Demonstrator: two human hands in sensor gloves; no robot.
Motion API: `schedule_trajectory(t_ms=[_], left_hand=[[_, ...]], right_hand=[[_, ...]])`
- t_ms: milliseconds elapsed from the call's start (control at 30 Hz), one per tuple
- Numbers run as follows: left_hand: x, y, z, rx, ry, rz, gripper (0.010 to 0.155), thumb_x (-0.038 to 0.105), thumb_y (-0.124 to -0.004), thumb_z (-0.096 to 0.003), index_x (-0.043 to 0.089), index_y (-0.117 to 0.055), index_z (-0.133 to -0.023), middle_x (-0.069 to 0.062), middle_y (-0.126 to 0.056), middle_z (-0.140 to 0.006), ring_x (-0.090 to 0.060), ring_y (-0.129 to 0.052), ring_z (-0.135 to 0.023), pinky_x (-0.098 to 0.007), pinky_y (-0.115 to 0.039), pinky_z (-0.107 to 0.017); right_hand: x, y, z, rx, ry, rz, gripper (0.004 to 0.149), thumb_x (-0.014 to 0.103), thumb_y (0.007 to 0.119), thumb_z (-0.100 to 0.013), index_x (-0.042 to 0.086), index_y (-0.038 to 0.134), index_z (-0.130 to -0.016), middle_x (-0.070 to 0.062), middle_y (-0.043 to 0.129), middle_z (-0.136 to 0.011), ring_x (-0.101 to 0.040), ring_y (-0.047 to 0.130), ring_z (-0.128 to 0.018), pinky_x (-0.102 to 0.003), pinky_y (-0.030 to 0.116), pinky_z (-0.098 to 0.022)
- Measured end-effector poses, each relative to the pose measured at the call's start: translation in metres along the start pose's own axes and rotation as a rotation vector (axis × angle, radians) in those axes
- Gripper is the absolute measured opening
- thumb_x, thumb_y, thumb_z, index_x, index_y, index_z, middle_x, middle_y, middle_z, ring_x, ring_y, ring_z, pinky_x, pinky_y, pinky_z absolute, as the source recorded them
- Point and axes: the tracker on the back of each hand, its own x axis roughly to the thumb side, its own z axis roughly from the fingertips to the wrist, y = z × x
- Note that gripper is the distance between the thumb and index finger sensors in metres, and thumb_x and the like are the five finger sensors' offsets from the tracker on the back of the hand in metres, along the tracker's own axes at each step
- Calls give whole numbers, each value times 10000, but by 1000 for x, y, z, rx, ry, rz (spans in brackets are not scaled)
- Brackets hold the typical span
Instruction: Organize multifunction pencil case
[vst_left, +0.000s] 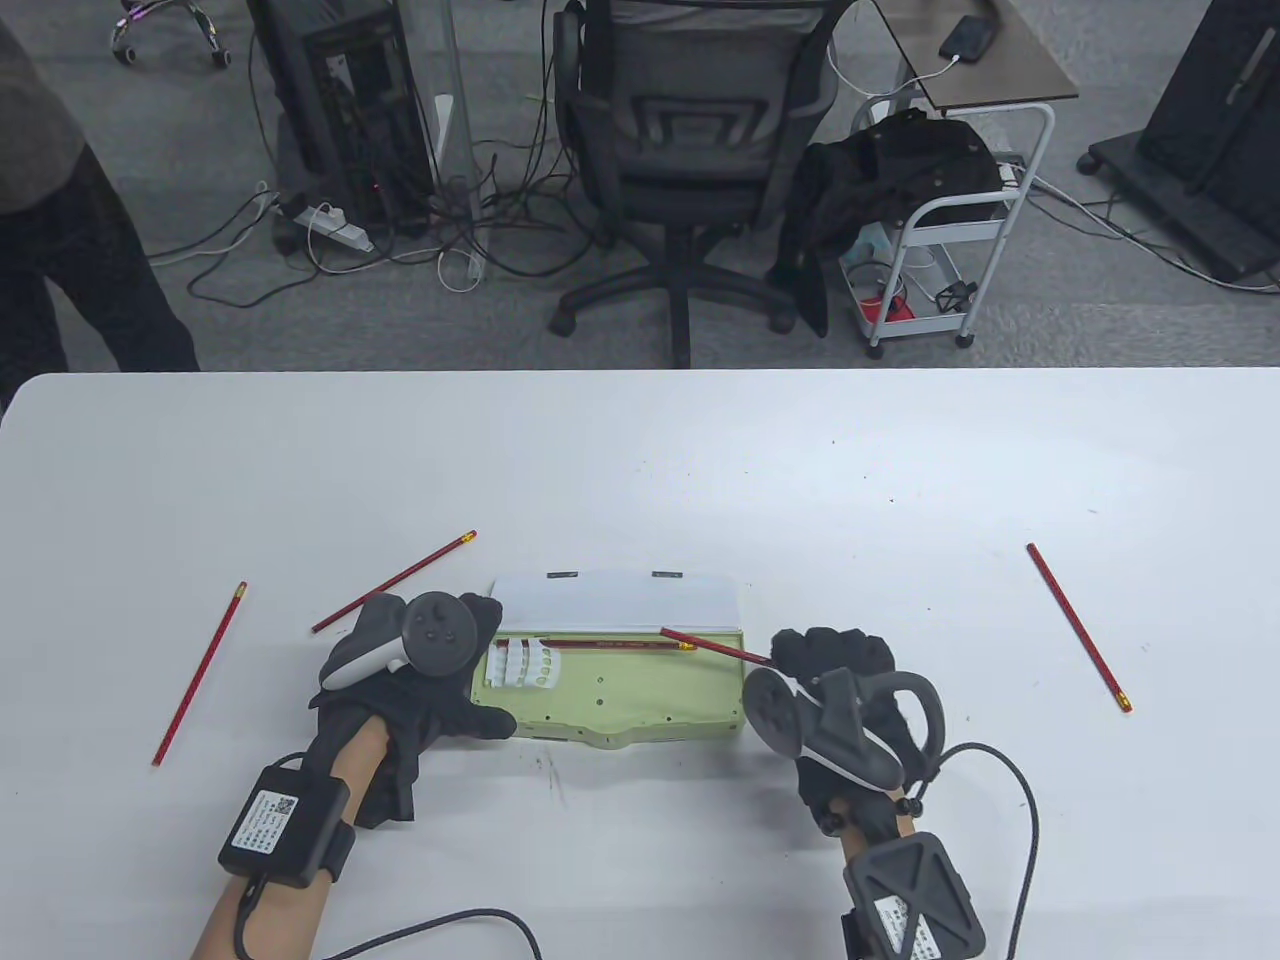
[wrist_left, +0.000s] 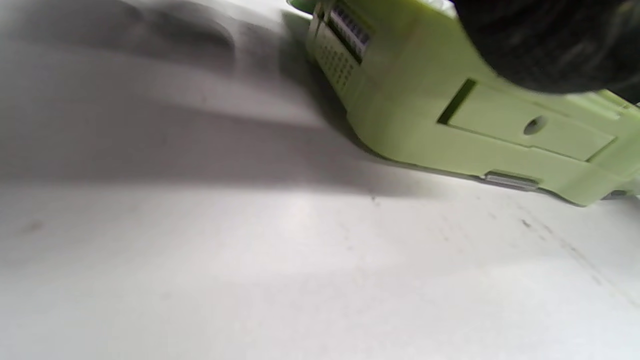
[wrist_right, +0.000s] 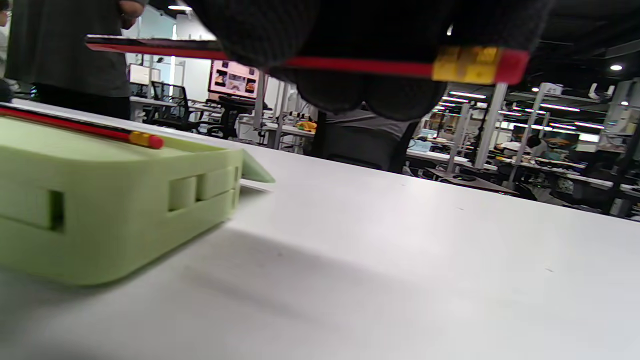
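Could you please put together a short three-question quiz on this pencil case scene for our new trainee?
1. How many red pencils lie loose on the table, outside the pencil case?
2. True or false: the case lid is closed.
3. What does the right hand hold? A) an eraser B) a red pencil C) nothing

Key
1. Three: the far-left pencil, the pencil by the left hand and the right-side pencil.
2. False: the lid is open, and one pencil already lies inside.
3. B: it pinches the held pencil, tip over the case. The left hand rests on the case's left end.
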Motion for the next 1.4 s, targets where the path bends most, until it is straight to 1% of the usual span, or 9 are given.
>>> schedule_trajectory(t_ms=[133,200,267,467,833,1067,1233,1400], left_hand=[[0,0,0,1,-2,-1,1199,663,-774,-275,168,-111,-1142,-165,-168,-1252,-500,-289,-1154,-790,-384,-717],[-1,0,0,-1,-2,4,1199,663,-777,-276,168,-111,-1142,-166,-167,-1253,-501,-288,-1154,-791,-383,-716],[0,1,0,-2,0,2,1199,663,-778,-274,170,-113,-1143,-160,-169,-1254,-501,-285,-1155,-792,-382,-717],[0,1,-1,-4,5,-7,1198,662,-777,-274,169,-115,-1144,-162,-170,-1255,-501,-287,-1155,-792,-381,-718],[0,2,-1,-4,7,-7,1200,662,-779,-272,169,-118,-1144,-162,-174,-1255,-499,-288,-1156,-791,-381,-718],[0,2,-1,-4,8,-8,1201,662,-779,-271,170,-118,-1144,-162,-173,-1255,-501,-286,-1156,-792,-381,-717],[0,2,-1,-4,5,-5,1200,662,-779,-272,170,-117,-1144,-161,-175,-1255,-499,-289,-1156,-792,-381,-718],[0,2,-1,-5,1,-1,1200,661,-781,-273,169,-118,-1144,-162,-171,-1255,-501,-289,-1156,-792,-381,-717]], right_hand=[[26,1,-20,28,-76,20,433,228,692,-484,175,701,-913,-160,802,-862,-411,848,-771,-625,709,-652],[35,3,-28,44,-92,19,433,229,693,-484,176,702,-913,-159,803,-861,-411,847,-771,-624,710,-651],[44,6,-34,67,-110,27,431,230,696,-483,180,705,-911,-157,801,-864,-411,847,-772,-624,709,-652],[64,13,-43,89,-150,60,426,237,707,-483,185,714,-906,-153,801,-865,-409,848,-771,-621,711,-651],[80,20,-52,89,-188,104,420,242,713,-482,198,720,-900,-146,807,-861,-404,851,-769,-615,715,-649],[91,20,-55,45,-211,97,415,272,746,-476,208,745,-886,-130,823,-848,-395,862,-759,-605,725,-644],[91,20,-57,29,-203,80,410,294,772,-473,208,761,-873,-114,841,-842,-382,875,-758,-590,734,-641],[85,14,-55,12,-189,34,443,327,773,-472,192,754,-893,-118,840,-867,-388,875,-779,-584,739,-639]])
